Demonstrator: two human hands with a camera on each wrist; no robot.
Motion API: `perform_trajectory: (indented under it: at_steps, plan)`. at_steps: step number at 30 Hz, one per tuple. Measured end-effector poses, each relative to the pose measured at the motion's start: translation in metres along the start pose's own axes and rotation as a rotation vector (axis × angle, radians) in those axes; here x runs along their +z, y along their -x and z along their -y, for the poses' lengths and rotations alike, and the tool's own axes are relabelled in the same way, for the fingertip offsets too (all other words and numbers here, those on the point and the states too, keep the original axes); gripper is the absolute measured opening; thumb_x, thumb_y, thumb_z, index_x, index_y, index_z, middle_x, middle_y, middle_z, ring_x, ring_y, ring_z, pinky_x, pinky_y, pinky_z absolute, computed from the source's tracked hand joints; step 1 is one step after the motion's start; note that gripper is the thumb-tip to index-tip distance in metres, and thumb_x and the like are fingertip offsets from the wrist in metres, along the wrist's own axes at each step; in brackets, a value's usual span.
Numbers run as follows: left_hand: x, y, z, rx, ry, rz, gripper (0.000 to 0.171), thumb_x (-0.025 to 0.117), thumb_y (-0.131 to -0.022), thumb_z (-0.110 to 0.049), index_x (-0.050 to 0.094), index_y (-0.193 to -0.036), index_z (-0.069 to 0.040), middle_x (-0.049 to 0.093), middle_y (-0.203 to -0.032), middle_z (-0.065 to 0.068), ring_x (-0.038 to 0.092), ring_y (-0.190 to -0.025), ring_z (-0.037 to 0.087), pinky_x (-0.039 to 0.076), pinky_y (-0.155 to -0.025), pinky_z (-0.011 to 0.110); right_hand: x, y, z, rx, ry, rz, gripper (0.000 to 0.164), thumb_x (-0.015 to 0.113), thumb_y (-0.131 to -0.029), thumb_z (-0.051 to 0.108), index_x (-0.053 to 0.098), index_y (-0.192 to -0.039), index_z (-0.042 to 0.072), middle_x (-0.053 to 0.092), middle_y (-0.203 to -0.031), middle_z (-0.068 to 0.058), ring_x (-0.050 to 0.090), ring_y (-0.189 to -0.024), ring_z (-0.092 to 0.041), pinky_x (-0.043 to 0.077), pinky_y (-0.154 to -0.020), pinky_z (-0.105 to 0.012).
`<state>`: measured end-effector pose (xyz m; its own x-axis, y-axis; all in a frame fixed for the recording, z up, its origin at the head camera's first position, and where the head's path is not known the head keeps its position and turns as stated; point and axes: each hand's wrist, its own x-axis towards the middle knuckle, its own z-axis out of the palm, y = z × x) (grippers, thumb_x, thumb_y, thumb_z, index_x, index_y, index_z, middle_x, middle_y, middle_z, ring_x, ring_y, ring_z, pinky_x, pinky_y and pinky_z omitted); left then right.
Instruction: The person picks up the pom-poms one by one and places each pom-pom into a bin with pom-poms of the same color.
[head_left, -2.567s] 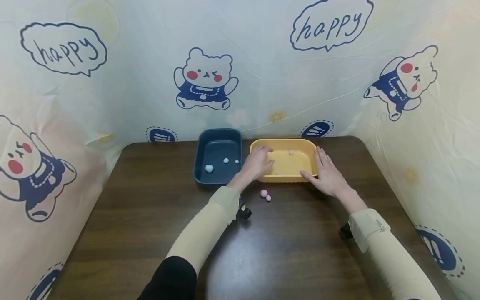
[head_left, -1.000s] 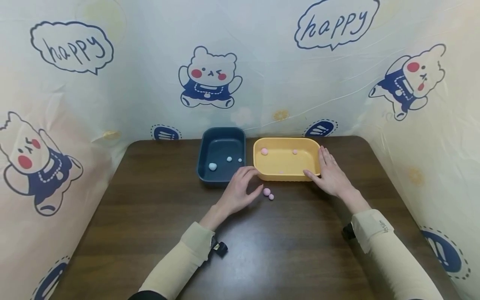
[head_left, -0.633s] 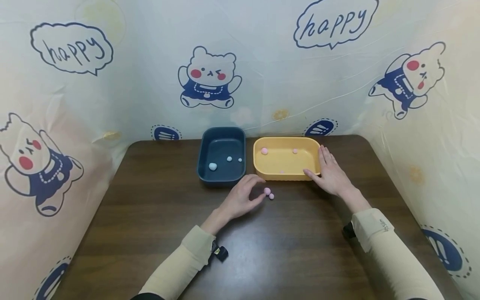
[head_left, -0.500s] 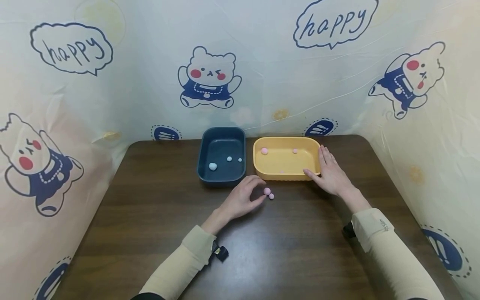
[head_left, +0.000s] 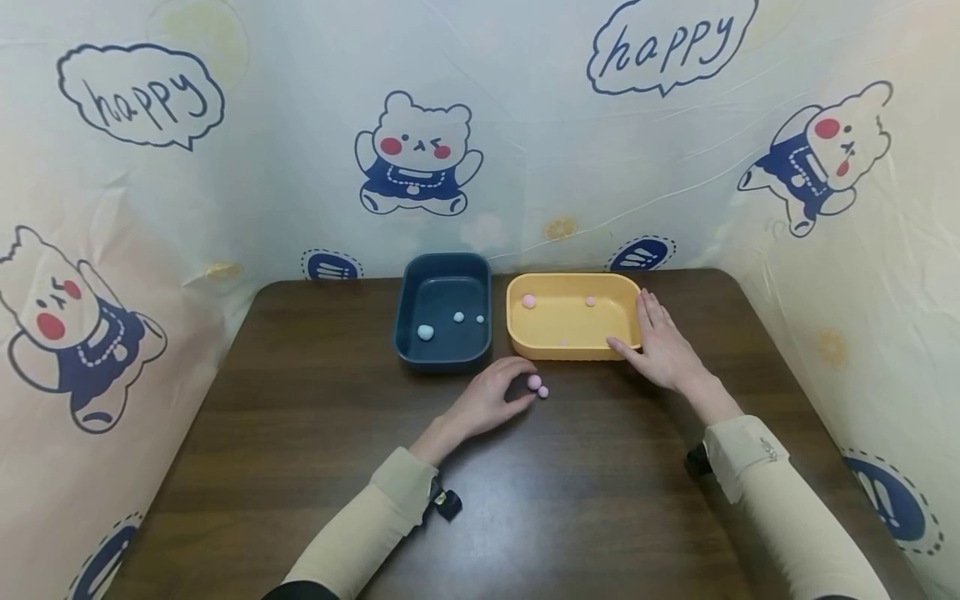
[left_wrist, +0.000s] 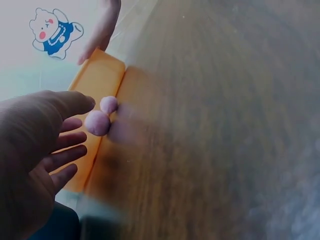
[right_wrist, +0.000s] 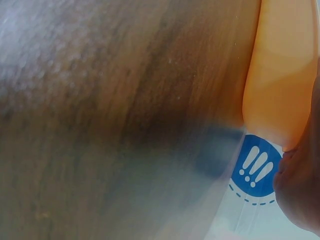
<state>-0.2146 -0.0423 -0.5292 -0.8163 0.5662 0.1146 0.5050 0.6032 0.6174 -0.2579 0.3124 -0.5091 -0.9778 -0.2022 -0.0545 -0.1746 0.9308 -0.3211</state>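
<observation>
Two pink balls sit side by side on the table in front of the yellow tray (head_left: 573, 353): a larger ball (head_left: 534, 382) and a smaller ball (head_left: 543, 392). My left hand (head_left: 491, 400) is just left of them, thumb and fingers parted around the larger one's near side. In the left wrist view the thumb tip stops short of the larger ball (left_wrist: 97, 123), and the hand holds nothing. My right hand (head_left: 663, 346) rests with straight fingers against the tray's right end, thumb at its front rim. Inside the tray lie a few pink pieces (head_left: 528, 301).
Left of the yellow tray stands a dark blue tray (head_left: 442, 365) with a larger pale blue lump (head_left: 425, 332) and two small pale blue balls in it. Both trays are near the back edge of the brown table (head_left: 315, 400), before a printed curtain (head_left: 300, 167).
My left hand has left the yellow tray, where another pink ball now lies at the back left, and has come to the two balls on the table. My right hand stays at the tray.
</observation>
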Motion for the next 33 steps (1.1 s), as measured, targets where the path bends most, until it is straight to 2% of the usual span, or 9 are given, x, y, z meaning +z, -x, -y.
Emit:
perform_trajectory:
  at_steps: [11, 19, 26, 30, 33]
  plan:
    - [0.005, -0.005, 0.001, -0.026, 0.005, -0.001, 0.043, 0.082, -0.101, -0.023, 0.070, -0.141, -0.012, 0.073, -0.144, 0.007, 0.064, -0.142, 0.024, 0.051, -0.124, 0.046, -0.001, 0.000, 0.000, 0.003, 0.000, 0.002, 0.113, 0.043, -0.108, 0.074, -0.011, -0.173, -0.001, -0.013, -0.184, -0.023, -0.001, -0.173, -0.045, 0.010, -0.140, -0.063]
    - [0.010, -0.010, 0.002, -0.035, -0.041, -0.004, 0.037, 0.080, -0.103, -0.025, 0.073, -0.137, -0.012, 0.075, -0.139, 0.005, 0.066, -0.137, 0.022, 0.053, -0.121, 0.043, -0.001, 0.001, 0.001, 0.006, -0.006, 0.007, 0.113, 0.043, -0.108, 0.074, -0.011, -0.173, -0.002, -0.013, -0.184, -0.023, -0.002, -0.173, -0.046, 0.010, -0.140, -0.064]
    - [0.010, -0.008, 0.001, -0.052, -0.040, -0.019, 0.032, 0.079, -0.104, -0.025, 0.075, -0.133, -0.013, 0.077, -0.135, 0.005, 0.067, -0.135, 0.023, 0.055, -0.120, 0.044, 0.000, 0.001, 0.002, 0.008, 0.000, 0.008, 0.114, 0.043, -0.107, 0.075, -0.010, -0.173, -0.001, -0.010, -0.184, -0.024, -0.001, -0.173, -0.046, 0.011, -0.140, -0.064]
    - [0.007, -0.007, 0.000, -0.036, -0.033, -0.036, 0.028, 0.078, -0.104, -0.025, 0.076, -0.129, -0.013, 0.078, -0.131, 0.004, 0.069, -0.131, 0.022, 0.056, -0.117, 0.044, -0.001, 0.001, 0.002, 0.005, -0.003, 0.003, 0.114, 0.044, -0.107, 0.074, -0.009, -0.173, -0.002, -0.007, -0.184, -0.026, 0.000, -0.173, -0.046, 0.011, -0.140, -0.064]
    - [0.006, -0.007, 0.001, -0.019, -0.058, -0.023, 0.029, 0.080, -0.103, -0.026, 0.077, -0.128, -0.013, 0.077, -0.130, 0.004, 0.068, -0.128, 0.021, 0.058, -0.114, 0.042, -0.001, 0.001, 0.002, 0.008, -0.008, 0.006, 0.114, 0.044, -0.107, 0.074, -0.010, -0.173, -0.001, -0.009, -0.185, -0.024, -0.001, -0.173, -0.045, 0.011, -0.140, -0.064]
